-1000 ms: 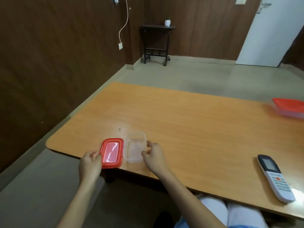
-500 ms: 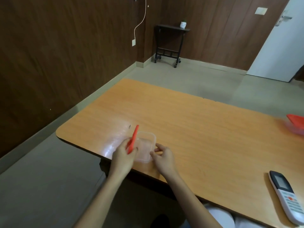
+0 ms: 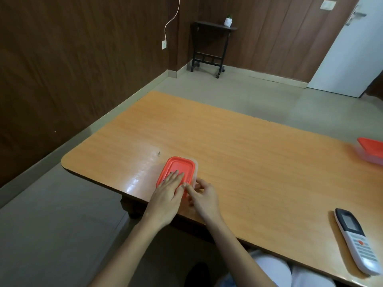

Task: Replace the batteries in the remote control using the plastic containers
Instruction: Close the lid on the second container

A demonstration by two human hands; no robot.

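A small clear plastic container with a red lid (image 3: 177, 169) sits near the table's front left corner. My left hand (image 3: 168, 191) lies flat on the lid, fingers spread over its near half. My right hand (image 3: 202, 196) grips the container's near right corner with curled fingers, touching my left thumb. A white and black remote control (image 3: 356, 243) lies face up at the front right edge, far from both hands. A second clear container with a red lid (image 3: 371, 152) stands at the right edge, partly cut off.
The orange wooden table (image 3: 238, 150) fills the middle of the view; its rounded left corner and front edge are close to the small container. Beyond it are a grey floor, a dark side table on wheels (image 3: 211, 46) and a white door (image 3: 352, 48).
The red lid lay beside the open container, was lifted on edge by my left hand, and now sits on top of the container with my left hand pressing it.
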